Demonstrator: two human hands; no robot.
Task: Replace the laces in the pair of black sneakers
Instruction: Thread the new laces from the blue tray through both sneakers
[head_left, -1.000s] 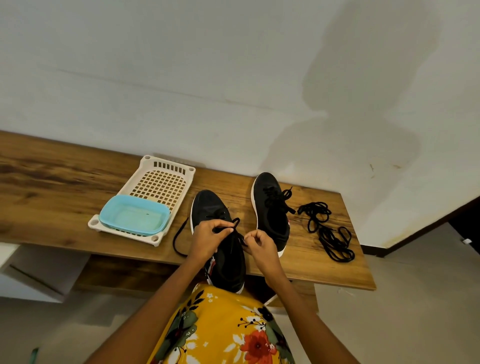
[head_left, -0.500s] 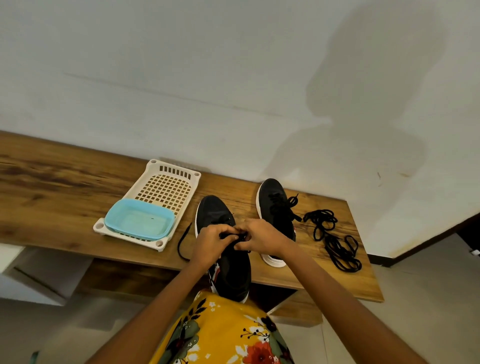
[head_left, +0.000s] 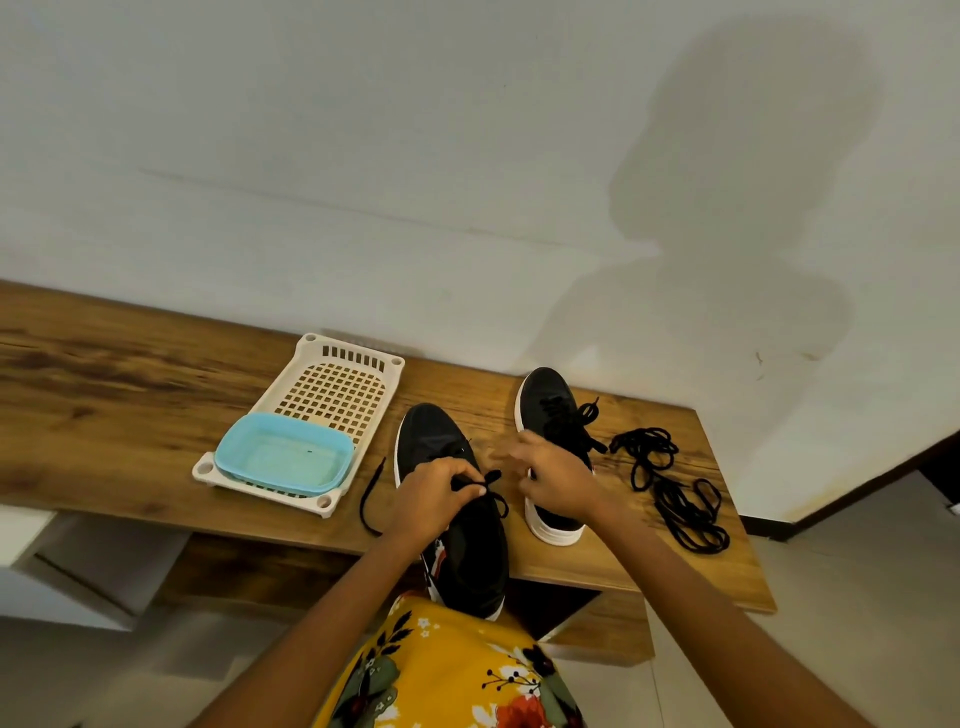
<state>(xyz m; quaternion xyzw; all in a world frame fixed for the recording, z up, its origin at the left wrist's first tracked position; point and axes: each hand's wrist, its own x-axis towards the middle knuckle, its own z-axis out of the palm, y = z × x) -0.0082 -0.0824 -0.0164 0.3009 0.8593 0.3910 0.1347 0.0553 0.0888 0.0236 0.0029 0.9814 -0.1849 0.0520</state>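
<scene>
**Working the lace on the near sneaker**

You are pinching the lace (head_left: 480, 483) with your left hand (head_left: 434, 493) over the near sneaker (head_left: 457, 525), which overhangs the table (head_left: 130, 415) edge, probably for easy reach. Your right hand (head_left: 558, 480), blurred, is hovering loosely ungripped between both shoes. The far sneaker (head_left: 550, 410) and spare laces (head_left: 670, 488) are waiting beyond it.
</scene>
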